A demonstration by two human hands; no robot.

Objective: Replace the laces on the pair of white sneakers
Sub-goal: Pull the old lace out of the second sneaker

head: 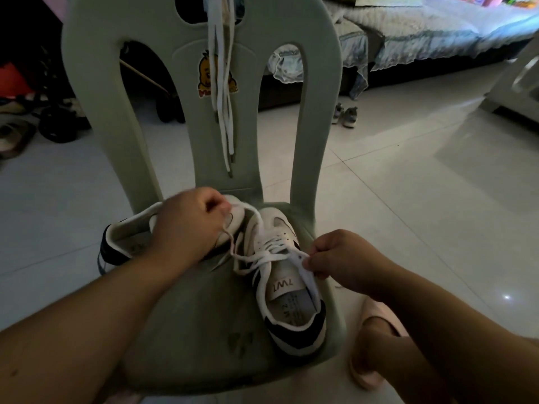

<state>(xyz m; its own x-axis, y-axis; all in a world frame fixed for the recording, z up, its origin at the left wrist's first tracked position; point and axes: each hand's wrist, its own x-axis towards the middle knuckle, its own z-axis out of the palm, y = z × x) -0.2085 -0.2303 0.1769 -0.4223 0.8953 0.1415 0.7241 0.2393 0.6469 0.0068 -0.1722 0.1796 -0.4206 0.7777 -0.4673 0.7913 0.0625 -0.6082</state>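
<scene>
Two white sneakers with dark heels lie on the seat of a pale green plastic chair [186, 330]. The right sneaker [287, 290] points away from me and carries a white lace [269, 249] through its eyelets. My right hand [341, 262] pinches one end of that lace beside the tongue. My left hand [189, 225] pinches the other end, raised above the left sneaker [128, 237], which it partly hides. Several spare white laces [223, 91] hang down the chair's backrest.
The chair stands on a glossy white tiled floor [423, 199]. My foot in a pink slipper [370, 354] is beside the chair at lower right. A small pair of grey shoes [345, 115] sits near a bed [423, 33]; dark footwear [38, 123] is piled at far left.
</scene>
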